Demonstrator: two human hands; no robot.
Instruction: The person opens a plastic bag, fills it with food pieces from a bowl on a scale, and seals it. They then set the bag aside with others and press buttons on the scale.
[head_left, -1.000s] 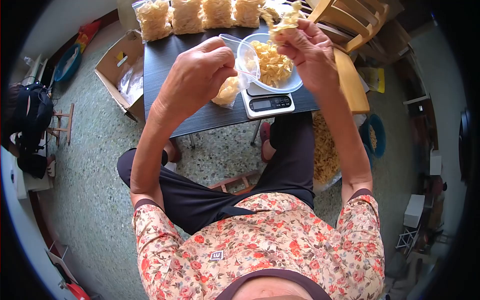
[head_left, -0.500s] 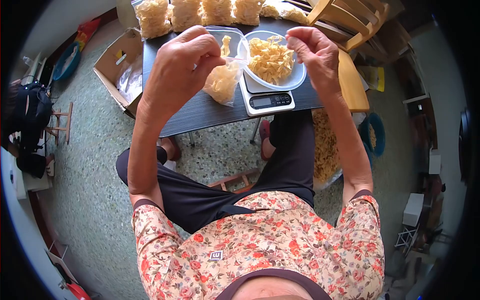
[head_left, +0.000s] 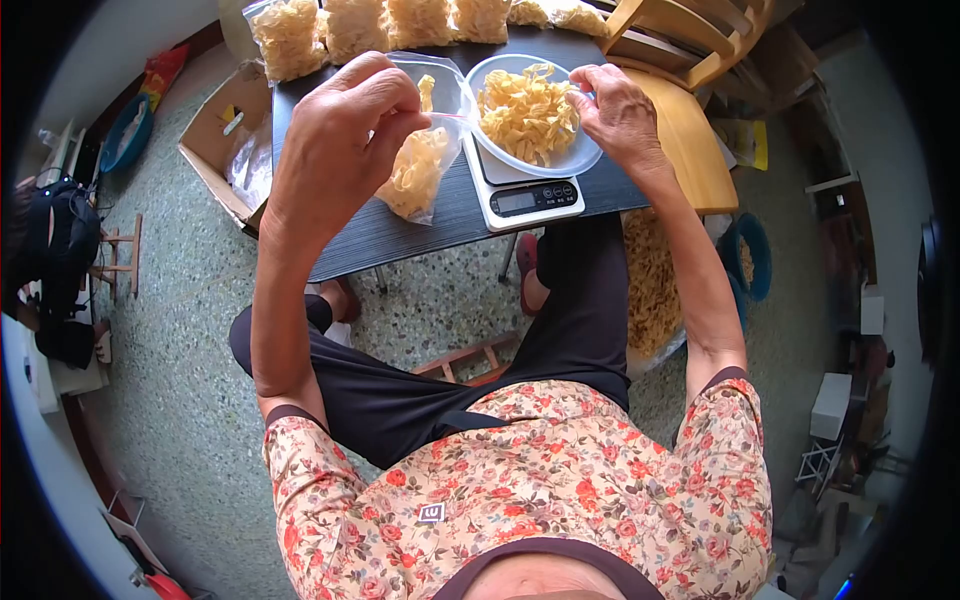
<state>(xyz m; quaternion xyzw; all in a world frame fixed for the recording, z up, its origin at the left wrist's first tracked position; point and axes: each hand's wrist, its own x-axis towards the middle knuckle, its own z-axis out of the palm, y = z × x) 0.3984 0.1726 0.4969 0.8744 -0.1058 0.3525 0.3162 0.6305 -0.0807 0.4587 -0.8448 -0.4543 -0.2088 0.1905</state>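
My left hand (head_left: 345, 140) pinches the rim of a clear plastic bag (head_left: 415, 175), which hangs open beside the bowl with pale yellow dried pieces inside. A round translucent bowl (head_left: 588, 160) holds a heap of the same curled pieces (head_left: 528, 112) and rests on a white digital scale (head_left: 535, 203). My right hand (head_left: 618, 112) is at the bowl's right rim, its thumb and fingers closed together; whether anything small is between them cannot be made out.
Filled bags (head_left: 355, 28) line the back of the dark table (head_left: 375, 240). A cardboard box (head_left: 215, 145) stands left, a wooden chair (head_left: 690, 150) right. Below the chair lies a large bag of dried pieces (head_left: 650, 290), near teal basins (head_left: 750, 255).
My right hand has lowered slightly and turned toward the bowl's right rim. The view has shifted a little, so the table and bags appear further left and higher. My left hand still pinches the bag.
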